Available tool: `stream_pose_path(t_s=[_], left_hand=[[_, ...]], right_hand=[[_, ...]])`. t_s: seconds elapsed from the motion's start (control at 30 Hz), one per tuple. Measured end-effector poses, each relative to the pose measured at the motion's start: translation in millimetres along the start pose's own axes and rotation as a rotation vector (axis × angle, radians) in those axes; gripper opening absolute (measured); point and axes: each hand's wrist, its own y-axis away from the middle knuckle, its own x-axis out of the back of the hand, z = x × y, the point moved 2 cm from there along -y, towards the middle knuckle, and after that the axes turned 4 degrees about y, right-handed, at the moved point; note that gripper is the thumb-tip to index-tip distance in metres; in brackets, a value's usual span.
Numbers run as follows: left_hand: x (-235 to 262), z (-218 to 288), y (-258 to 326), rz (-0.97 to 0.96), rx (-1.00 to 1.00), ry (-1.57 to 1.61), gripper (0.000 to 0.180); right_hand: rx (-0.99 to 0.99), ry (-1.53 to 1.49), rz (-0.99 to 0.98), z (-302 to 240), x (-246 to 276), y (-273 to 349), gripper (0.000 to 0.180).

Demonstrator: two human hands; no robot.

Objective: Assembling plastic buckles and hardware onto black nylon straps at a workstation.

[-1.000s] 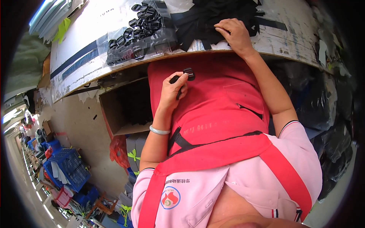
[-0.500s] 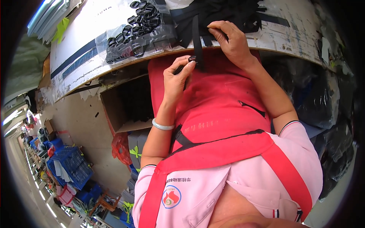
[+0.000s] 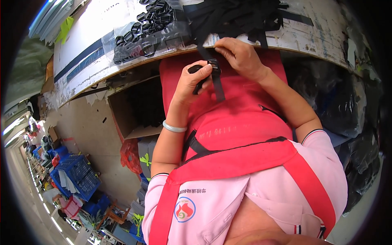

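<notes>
While my left fingers clamp the buckle, threading the strap beside them seems underway; pulling comes next, though whether my right fingers grip, I can't tell.

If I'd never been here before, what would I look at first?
Probably the bright red apron, big in the middle over a pink shirt. In front of its upper part, the left hand holds a black buckle, with a dangling strap right by it. Above, on the scuffed white tabletop, lie a pile of shiny buckles on the left and a heap of black straps beside it.
</notes>
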Motion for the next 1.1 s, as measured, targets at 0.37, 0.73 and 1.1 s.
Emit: stream_pose_path(t_s=[0.37, 0.73, 1.1], left_hand=[[-8.6, 4.3, 15.9, 0.438, -0.328, -0.289, 0.015], [-11.7, -3.2, 16.9, 0.452, -0.331, -0.242, 0.017], [-7.2, -11.3, 20.6, 0.401, -0.47, -0.526, 0.01]], right_hand=[[-0.827, -0.938, -0.291, -28.1, 5.5, 17.2, 0.014], [-0.897, -1.002, -0.276, -37.6, -1.0, 23.4, 0.016], [-0.989, -1.029, -0.298, -35.9, -5.6, 30.9, 0.018]])
